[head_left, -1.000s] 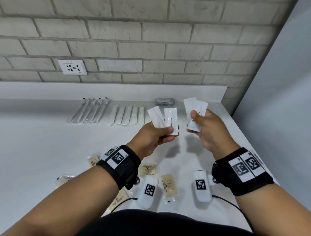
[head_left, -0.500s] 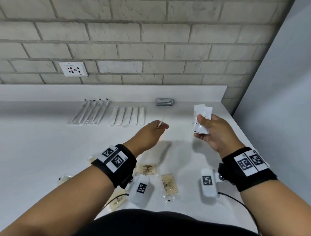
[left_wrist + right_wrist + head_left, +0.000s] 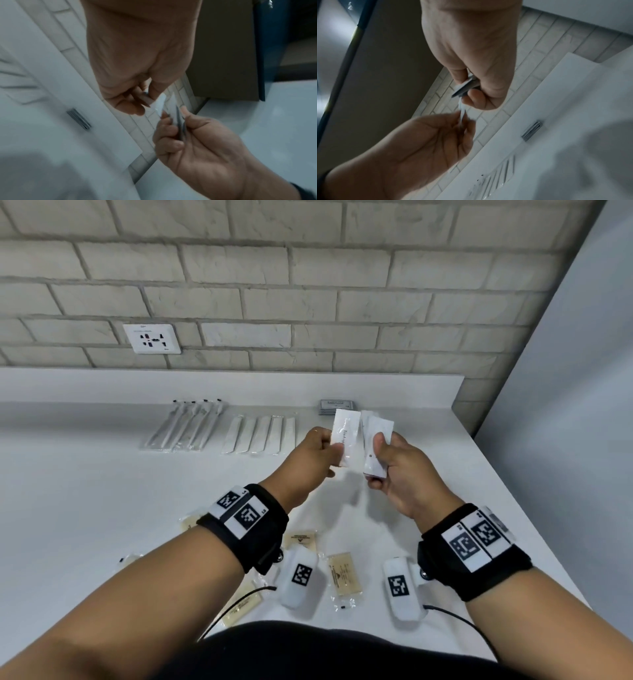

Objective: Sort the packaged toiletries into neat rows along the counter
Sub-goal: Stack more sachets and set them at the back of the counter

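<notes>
My left hand pinches the left edge of one white sachet and holds it upright above the counter. Right beside it, my right hand grips a small bundle of white sachets between thumb and fingers. The left wrist view shows the left fingertips on the white sachet and the bundle edge-on in the other hand. The right wrist view shows the bundle in my right hand and the single sachet below it.
At the back of the counter lie a row of bagged toothbrushes, a row of flat white packs and a dark grey stack. Several yellowish soap packets lie loose near the front edge. A grey wall bounds the right side.
A second ago my left hand held two sachets. Half a second ago the hands were apart, the left lower over the counter. Now it is raised beside the right, pinching one sachet.
</notes>
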The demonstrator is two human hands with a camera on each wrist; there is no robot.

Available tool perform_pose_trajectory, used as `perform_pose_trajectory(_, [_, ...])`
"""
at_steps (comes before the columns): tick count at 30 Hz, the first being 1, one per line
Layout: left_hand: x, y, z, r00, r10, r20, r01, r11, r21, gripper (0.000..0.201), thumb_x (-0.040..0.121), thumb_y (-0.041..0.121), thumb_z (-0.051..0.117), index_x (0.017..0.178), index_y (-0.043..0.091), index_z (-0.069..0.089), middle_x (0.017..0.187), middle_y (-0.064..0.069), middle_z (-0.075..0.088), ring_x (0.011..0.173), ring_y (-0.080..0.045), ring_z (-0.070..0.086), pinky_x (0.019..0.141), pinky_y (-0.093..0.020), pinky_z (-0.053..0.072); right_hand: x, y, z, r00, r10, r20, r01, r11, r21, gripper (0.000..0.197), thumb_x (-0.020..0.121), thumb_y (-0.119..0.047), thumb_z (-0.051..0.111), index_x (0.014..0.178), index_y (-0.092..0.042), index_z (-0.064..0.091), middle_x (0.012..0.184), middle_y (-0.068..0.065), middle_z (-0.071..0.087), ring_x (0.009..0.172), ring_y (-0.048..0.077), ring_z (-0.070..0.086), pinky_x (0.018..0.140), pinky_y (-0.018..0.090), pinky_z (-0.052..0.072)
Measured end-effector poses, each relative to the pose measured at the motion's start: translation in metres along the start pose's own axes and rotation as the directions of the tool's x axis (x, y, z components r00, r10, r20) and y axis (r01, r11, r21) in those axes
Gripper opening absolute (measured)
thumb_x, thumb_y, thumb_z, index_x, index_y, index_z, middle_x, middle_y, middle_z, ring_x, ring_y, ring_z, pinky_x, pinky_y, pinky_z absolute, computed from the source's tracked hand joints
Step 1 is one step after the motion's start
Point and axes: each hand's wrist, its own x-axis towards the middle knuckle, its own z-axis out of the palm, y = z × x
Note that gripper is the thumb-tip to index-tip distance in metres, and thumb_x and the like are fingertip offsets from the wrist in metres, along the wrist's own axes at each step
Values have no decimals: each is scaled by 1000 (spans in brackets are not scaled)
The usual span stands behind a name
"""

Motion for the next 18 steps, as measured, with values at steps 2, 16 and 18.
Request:
perform_pose_trajectory(2, [-1,2,2,995,6,97,4,995,-104,12,91,16,59,100,15,52,87,1,61,82,-15,59,74,-28,46,2,1,9,1000,-12,-5,12,996,-91,27,101,-32,44,118,-15,56,91,9,62,67,20,53,51,27,37])
perform_pose_trajectory(16, [4,15,23,974,-178,142,227,722,-654,36,103,26,38,124,3,56,112,-12,64,104,-24,62,93,-35,49,5,2,34,931,-360,-55,179,584,-792,29,100,-34,36,121,-21,50,122,4,43,112,23,47,94,36,39])
perform_pose_trajectory(18, [3,19,23,969,-190,156,245,702,-669,36,102,27,42,126,4,56,120,-9,63,108,-22,62,92,-35,51,6,4,30,888,-458,-37,168,399,-901,46,100,-41,34,144,-25,33,143,5,33,134,23,30,106,42,25])
